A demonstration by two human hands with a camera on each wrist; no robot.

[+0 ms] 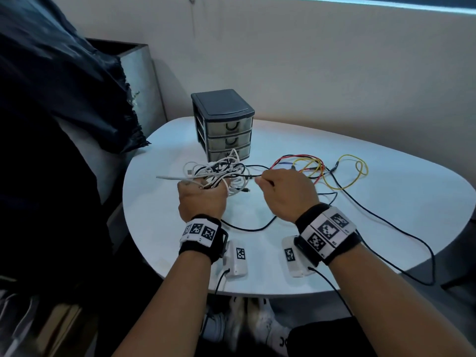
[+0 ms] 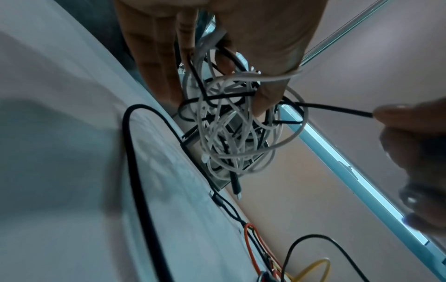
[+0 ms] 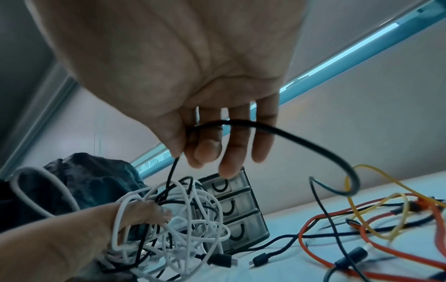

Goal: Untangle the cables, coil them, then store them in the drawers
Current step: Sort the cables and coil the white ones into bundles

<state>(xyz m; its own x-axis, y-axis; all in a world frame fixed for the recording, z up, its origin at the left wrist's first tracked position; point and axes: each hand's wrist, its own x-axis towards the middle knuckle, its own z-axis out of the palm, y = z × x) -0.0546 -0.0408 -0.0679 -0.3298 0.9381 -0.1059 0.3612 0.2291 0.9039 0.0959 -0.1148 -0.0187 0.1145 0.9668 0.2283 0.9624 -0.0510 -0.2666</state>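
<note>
Untangling stage. Left hand [image 1: 202, 199] grip clutching white-and-black cable knot [image 1: 221, 171]; right hand [image 1: 288, 194] grip pinching thin black cable [image 3: 277, 131]. Next, probably: ease strand free slowly, no yanking.

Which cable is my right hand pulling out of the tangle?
The black cable, pinched in your right hand; the white ones stay bunched in your left hand.

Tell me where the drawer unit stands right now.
In the head view the drawer unit stands upright at the far left of the white table, just behind the tangle of white and black cables, all three drawers closed.
</note>
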